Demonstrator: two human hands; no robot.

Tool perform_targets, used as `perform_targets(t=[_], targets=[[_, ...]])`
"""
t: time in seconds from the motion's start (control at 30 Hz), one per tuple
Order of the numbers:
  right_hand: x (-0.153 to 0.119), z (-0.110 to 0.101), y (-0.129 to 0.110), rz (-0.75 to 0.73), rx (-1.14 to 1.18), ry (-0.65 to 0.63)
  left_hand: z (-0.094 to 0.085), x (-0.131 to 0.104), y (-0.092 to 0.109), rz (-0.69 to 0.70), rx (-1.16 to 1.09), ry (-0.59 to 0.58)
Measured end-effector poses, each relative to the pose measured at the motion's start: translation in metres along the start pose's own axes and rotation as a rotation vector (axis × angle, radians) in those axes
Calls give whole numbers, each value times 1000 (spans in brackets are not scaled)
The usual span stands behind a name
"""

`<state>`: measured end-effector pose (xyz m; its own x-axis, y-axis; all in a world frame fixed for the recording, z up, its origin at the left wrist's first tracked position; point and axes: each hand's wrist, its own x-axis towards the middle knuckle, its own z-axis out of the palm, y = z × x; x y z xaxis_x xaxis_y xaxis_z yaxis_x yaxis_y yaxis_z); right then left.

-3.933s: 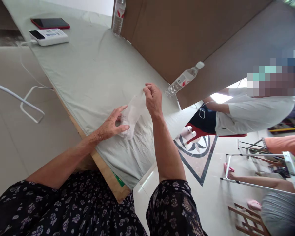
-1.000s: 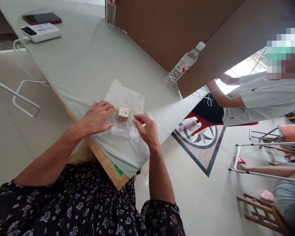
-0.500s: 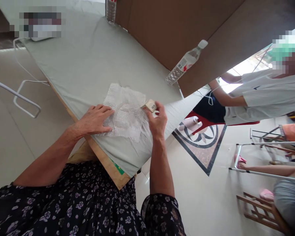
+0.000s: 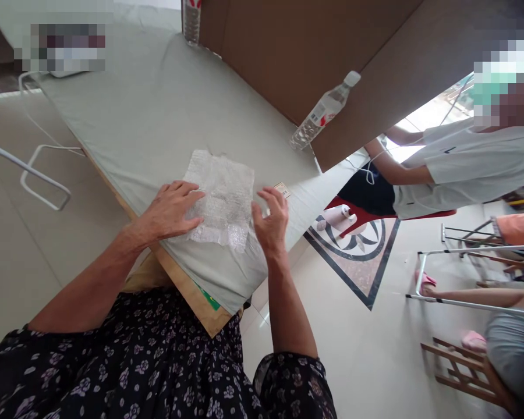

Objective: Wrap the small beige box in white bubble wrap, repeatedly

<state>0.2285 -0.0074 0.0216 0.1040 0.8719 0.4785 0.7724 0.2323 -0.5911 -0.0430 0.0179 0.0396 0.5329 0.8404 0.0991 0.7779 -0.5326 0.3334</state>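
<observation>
A creased sheet of bubble wrap (image 4: pixel 222 198) lies on the pale cloth of the table. My left hand (image 4: pixel 170 209) rests on its left edge, fingers apart and holding nothing. At the sheet's right edge is my right hand (image 4: pixel 271 218), its fingers curved and apart with nothing between them. A small tan box (image 4: pixel 282 190) lies on the cloth just behind my right fingers, partly covered by them.
A large brown cardboard box (image 4: pixel 288 58) stands at the back, with a clear plastic bottle (image 4: pixel 325 110) beside it. Another bottle (image 4: pixel 192 23) is at the top. A person in a white shirt (image 4: pixel 463 169) sits at the right.
My right hand has let go of the small box, which now lies on the cloth right of the bubble wrap. The right fingers have opened; the left hand has hardly moved.
</observation>
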Motion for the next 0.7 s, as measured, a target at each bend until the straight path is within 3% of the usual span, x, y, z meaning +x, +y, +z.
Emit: perform_targets(t=[0.13, 0.3, 0.5, 0.7], targets=[[6, 30, -28, -122, 8, -259, 8, 24, 9, 66, -34, 5], [8, 55, -13, -81, -111, -443, 22, 42, -4, 11, -3, -113], [-7, 43, 6, -23, -174, -361, 19, 31, -27, -81, 51, -161], [-10, 38, 5, -9, -147, -259, 16, 20, -25, -125, 27, -140]])
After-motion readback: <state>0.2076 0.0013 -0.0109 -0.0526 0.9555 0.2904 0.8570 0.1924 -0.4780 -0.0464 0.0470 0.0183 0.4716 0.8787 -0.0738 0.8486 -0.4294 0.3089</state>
